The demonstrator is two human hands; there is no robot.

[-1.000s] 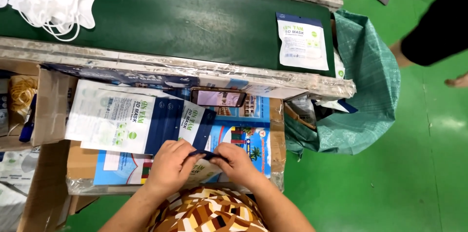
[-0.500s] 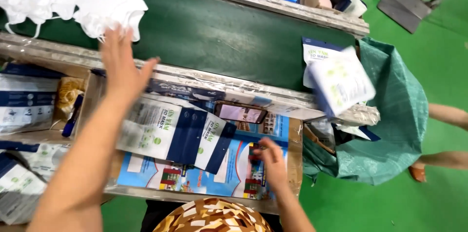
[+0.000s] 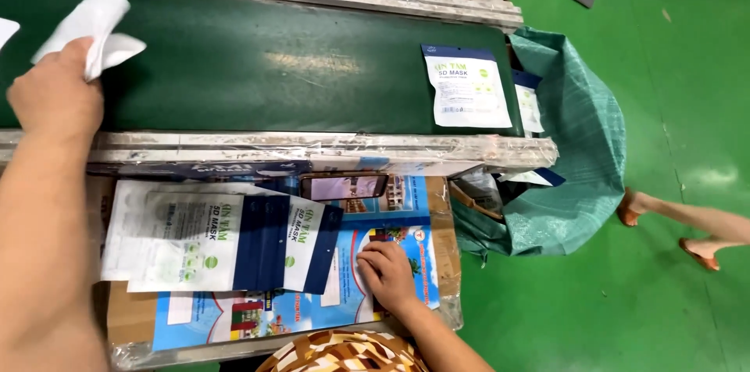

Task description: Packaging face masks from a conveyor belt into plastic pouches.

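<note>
Holding a white mask [image 3: 94,24], left hand [image 3: 55,98]; green sack [image 3: 570,161] holds packets [image 3: 527,106].

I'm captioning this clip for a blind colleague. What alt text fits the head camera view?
The left hand grips a white mask on a green conveyor belt, while the right hand rests on a stack of flat pouches. One sealed pouch lies near the belt's end, beside a green sack.

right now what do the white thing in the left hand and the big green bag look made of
White mask in the left hand: soft, matte non-woven fabric by the look, since it folds limply.
Green bag: probably woven plastic sacking, with a faint weave, slight sheen and crumpled folds.
</note>
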